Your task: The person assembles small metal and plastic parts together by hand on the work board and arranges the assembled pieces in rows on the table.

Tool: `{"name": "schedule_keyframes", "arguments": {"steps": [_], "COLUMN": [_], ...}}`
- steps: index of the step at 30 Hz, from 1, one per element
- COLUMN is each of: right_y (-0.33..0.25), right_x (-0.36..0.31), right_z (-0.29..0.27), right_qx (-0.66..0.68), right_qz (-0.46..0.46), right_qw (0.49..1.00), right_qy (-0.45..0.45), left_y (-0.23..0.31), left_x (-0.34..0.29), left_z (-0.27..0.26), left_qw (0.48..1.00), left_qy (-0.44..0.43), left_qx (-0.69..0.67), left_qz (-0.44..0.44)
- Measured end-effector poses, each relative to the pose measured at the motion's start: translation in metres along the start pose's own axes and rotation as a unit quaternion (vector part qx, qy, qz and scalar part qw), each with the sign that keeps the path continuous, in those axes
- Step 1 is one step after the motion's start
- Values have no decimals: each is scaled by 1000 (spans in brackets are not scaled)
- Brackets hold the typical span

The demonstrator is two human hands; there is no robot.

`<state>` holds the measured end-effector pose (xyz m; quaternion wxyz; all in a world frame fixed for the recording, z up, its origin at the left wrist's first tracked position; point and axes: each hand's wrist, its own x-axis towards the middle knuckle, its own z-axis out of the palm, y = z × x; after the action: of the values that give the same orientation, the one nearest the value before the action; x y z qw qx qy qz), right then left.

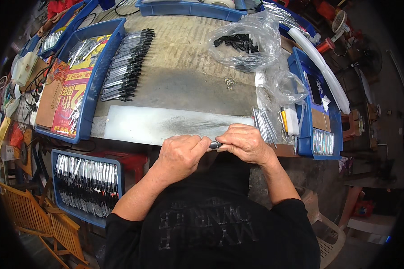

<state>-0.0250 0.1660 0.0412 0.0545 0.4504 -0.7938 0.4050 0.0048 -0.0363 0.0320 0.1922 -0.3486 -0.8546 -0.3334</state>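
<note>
Close to my body, at the front edge of the table, both hands are closed on a short dark pen part. My left hand pinches one end of it and my right hand the other; my fingers hide most of it. Just beyond lies a white sheet with dark smudges. Pens with black ends are lined up at the far left of the sheet. Thin silvery rods lie beside my right hand. Farther off, a clear plastic bag holds black pen parts, near a little pile of tiny metal pieces.
On the left stands a blue tray with pens and printed card. Below it is another blue tray full of pens. A blue tray and a white plastic roll are at the right. Another person's arm shows far left.
</note>
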Motion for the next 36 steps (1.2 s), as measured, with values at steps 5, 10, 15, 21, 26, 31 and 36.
{"name": "schedule_keyframes", "arguments": {"steps": [5, 10, 15, 21, 26, 31, 36], "right_y": [0, -5, 0, 6, 7, 9, 5], "right_x": [-6, -7, -9, -6, -7, -10, -13], "right_z": [11, 16, 15, 8, 10, 13, 15], "right_qx": [-15, -12, -9, 10, 10, -3, -11], "right_qz": [10, 35, 40, 36, 38, 59, 89], "right_qw": [997, 994, 994, 998, 997, 994, 992], "right_qy": [80, 99, 100, 53, 70, 94, 93], "left_y": [4, 3, 3, 5, 1, -2, -3], "left_x": [0, -3, -2, -1, -2, 1, 0], "left_z": [-1, 3, 3, 4, 9, 15, 19], "left_qw": [999, 999, 999, 997, 998, 998, 998], "left_qy": [9, 15, 11, 12, 18, 38, 34], "left_qx": [31, 35, 31, 69, 56, 43, 48], "left_qz": [-23, -34, -27, -14, -17, -18, -14]}}
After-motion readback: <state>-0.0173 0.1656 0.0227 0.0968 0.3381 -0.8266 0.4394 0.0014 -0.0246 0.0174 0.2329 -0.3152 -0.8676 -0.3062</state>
